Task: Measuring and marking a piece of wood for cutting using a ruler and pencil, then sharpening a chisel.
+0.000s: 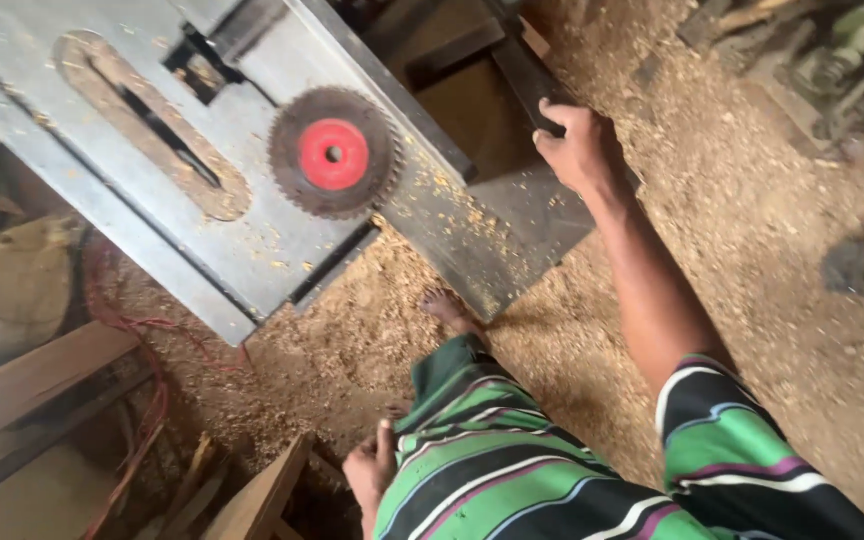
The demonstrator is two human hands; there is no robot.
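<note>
Head view, looking steeply down. Our right hand (577, 148) is closed over the edge of a dark flat board (522, 215) that juts off the far side of the grey saw table (242, 245); fingers curl over the top edge, so the fingertips are out of sight behind it. The board's upper end runs into shadow and we cannot tell where it stops.

Our left hand (370, 470) sits low in the frame, beside the striped green garment (512, 470). Only the thumb and part of the back show; we cannot tell whether it grips anything. A pale wooden piece (257, 500) lies just beside it, cut off by the bottom edge.

On the table: a toothed saw blade with a red hub (333, 153) lying flat, and a sawdust-filled slot insert (157, 125). A bare foot (449, 308) shows on the sawdust floor (752, 230), partly under the table corner. A red cord (147, 390) trails at left. Machinery at top right is blurred and cropped.
</note>
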